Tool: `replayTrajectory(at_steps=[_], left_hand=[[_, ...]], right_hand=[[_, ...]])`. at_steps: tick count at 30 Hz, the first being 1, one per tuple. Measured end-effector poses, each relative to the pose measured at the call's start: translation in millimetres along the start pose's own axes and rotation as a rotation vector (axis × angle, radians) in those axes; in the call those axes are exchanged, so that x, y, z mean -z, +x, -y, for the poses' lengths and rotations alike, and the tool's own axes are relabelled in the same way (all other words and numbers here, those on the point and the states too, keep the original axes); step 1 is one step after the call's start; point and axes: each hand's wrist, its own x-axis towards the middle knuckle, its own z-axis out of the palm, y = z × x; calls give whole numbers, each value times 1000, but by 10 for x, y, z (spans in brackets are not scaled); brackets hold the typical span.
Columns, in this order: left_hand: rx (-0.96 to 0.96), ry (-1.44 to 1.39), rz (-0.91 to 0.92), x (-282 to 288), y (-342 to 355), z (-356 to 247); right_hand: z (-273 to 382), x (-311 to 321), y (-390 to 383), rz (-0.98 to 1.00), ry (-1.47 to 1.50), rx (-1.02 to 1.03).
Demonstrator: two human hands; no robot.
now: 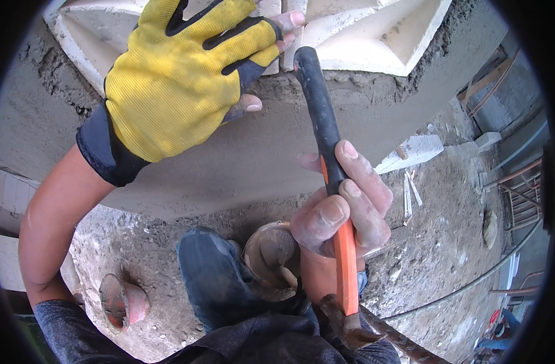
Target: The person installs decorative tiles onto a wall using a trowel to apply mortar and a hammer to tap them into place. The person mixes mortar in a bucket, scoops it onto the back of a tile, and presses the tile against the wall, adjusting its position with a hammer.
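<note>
My left hand [174,91], in a yellow and black glove with bare fingertips, lies with fingers spread over a white moulded block [77,30] on the grey mortared wall [229,164]. A second white block [380,42] adjoins it on the right, with a narrow joint between them. My bare, dusty right hand [356,212] is closed round a hammer [347,273] with an orange shaft and black grip. The hammer is turned grip end up, and that end is by the joint's lower end; whether it touches cannot be told. Its metal head hangs low, near my body.
Between my legs stands a bucket [248,252] holding a trowel-like tool. A small reddish bucket [138,303] lies tipped at lower left. To the right are a white slab [420,151], a dark hose [465,288] across the rough ground and a metal frame [524,197].
</note>
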Motion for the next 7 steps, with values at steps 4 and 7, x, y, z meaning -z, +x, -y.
replayTrajectory(at_steps=[4,7], left_hand=[[16,6,-14,3,66,-40],[40,65,160,151,41,-92]], right_hand=[[-1,-83,-63,-154,126,-79],[33,-93,-57,-148,147,-120]])
